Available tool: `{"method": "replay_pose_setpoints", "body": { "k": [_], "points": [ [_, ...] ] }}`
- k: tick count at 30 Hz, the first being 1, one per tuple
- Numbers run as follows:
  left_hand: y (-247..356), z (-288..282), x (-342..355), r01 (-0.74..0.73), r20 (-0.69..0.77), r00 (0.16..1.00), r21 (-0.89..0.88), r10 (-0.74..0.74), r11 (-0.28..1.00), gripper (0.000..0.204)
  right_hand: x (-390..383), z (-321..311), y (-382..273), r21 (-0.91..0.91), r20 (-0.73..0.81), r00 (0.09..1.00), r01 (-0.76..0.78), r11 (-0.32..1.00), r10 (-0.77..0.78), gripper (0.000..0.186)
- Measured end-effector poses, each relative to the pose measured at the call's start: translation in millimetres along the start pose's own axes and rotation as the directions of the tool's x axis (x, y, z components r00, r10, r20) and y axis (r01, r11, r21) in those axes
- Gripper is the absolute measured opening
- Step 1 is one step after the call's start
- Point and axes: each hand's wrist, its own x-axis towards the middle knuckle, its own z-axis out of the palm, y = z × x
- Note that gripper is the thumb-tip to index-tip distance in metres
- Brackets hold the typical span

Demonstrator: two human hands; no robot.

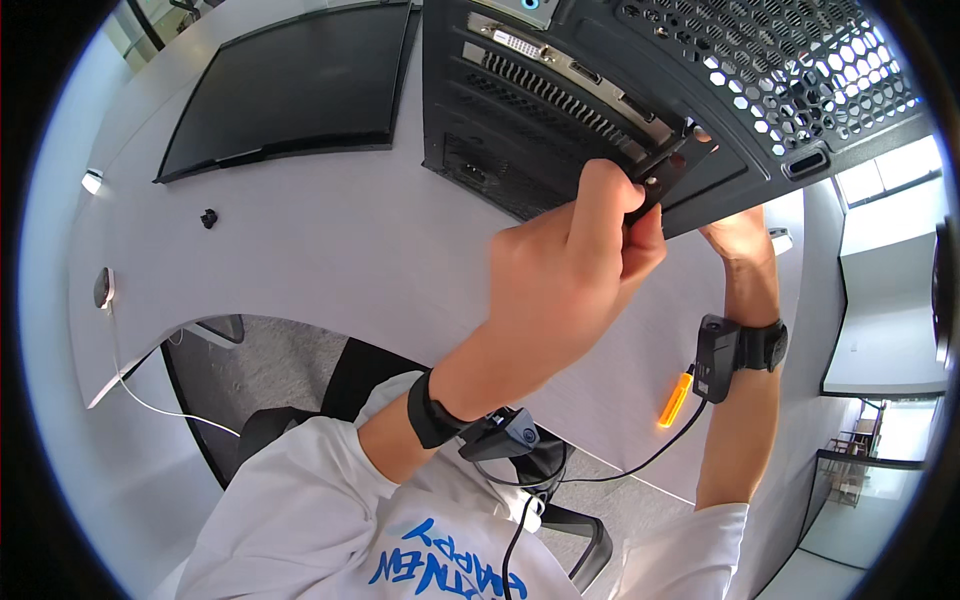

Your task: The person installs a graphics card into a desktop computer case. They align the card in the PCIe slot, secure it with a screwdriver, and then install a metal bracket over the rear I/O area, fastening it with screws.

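A black desktop computer case (590,180) stands on the table with its rear side toward me. Its rear shows a graphics card's port bracket (575,70), slotted vents and a power socket. My left hand (575,255) is closed, with thumb and fingers pinching a small black metal plate (672,178) at the end of the card slots. Whether this plate is fixed to the case or loose, I cannot tell. My right hand (738,235) is at the right side of the case, touching or close to its lower edge; its fingers are hidden behind the case.
A black monitor (300,85) lies at the back left. On the table are a small black part (208,218), an orange tool handle (676,400) and a round device (104,288) with a white cable. Wrist-worn cameras (715,358) trail black cables. A chair stands below the table.
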Motion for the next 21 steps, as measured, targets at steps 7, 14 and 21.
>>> {"method": "replay_pose_setpoints", "body": {
  "k": [7,14,21],
  "points": [
    [-8.4,3.5,-9.4,0.006,0.028,1.0,-0.026,-0.005,1.0,0.023,1.7,-5.2,3.1,0.067,0.041,0.999,-0.014,0.998,0.011,0.03],
    [-8.3,-4.2,-4.1,0.013,0.013,1.0,-0.092,-0.012,0.996,0.024,3.1,-6.7,-5.8,-0.107,0.062,0.998,0.029,0.994,-0.022,0.025],
    [-12.4,-1.7,3.5,-0.078,-0.002,0.997,-0.032,0.078,0.996,0.024,5.8,-5.9,-0.2,-0.114,0.067,0.992,0.114,0.987,-0.107,0.024]
  ]
}}
